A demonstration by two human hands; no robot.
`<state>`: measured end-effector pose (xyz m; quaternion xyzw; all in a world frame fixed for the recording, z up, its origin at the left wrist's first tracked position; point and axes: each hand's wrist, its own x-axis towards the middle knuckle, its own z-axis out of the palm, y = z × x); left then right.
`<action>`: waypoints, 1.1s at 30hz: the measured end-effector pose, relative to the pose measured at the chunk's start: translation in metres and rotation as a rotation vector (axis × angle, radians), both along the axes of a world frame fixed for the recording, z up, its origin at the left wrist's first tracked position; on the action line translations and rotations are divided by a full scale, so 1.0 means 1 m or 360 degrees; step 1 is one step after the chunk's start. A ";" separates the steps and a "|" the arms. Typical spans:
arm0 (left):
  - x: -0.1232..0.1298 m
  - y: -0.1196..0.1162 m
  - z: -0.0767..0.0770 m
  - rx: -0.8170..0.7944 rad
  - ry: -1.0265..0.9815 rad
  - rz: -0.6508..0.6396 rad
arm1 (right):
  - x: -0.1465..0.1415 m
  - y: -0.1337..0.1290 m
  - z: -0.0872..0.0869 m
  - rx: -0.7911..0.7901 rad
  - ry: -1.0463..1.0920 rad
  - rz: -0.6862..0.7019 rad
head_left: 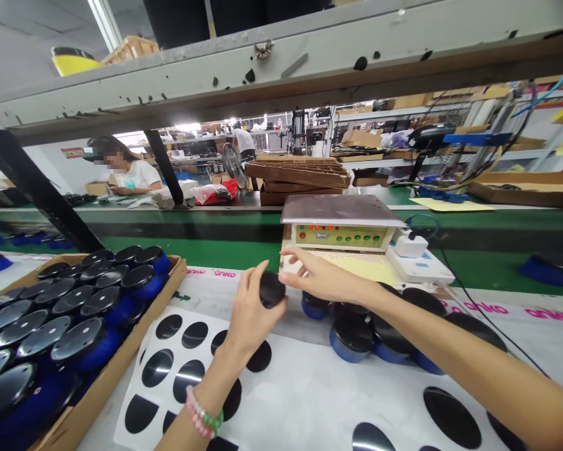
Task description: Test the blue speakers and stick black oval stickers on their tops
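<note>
My left hand [252,313] holds a small round black disc-shaped part [271,289] between thumb and fingers, above a white sheet of black round stickers [168,357]. My right hand [319,275] reaches leftward with fingers spread, fingertips close to that black part, and holds nothing. Under my right forearm lie several blue round units with black tops [351,335]. Just behind my hands stands a beige test box with red and green lights [340,235].
A cardboard tray [88,401] at the left is filled with several blue units with shiny black tops. A second sticker sheet [450,416] lies at the right. A green conveyor [215,247] runs behind, with a seated person [131,172] beyond. A grey shelf [281,69] hangs overhead.
</note>
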<state>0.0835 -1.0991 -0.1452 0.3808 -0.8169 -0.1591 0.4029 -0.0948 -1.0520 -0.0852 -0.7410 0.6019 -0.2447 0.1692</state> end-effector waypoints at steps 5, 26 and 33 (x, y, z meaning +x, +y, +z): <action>0.011 -0.022 -0.009 0.0188 -0.0242 0.0177 | -0.013 0.011 -0.025 0.0092 0.0348 -0.0060; 0.019 -0.032 -0.011 0.0244 -0.0529 0.0174 | 0.014 0.002 -0.022 -0.0090 0.0128 0.0256; 0.025 -0.044 -0.012 0.0325 -0.0543 0.0260 | 0.036 -0.039 -0.031 -0.0024 0.0235 -0.0003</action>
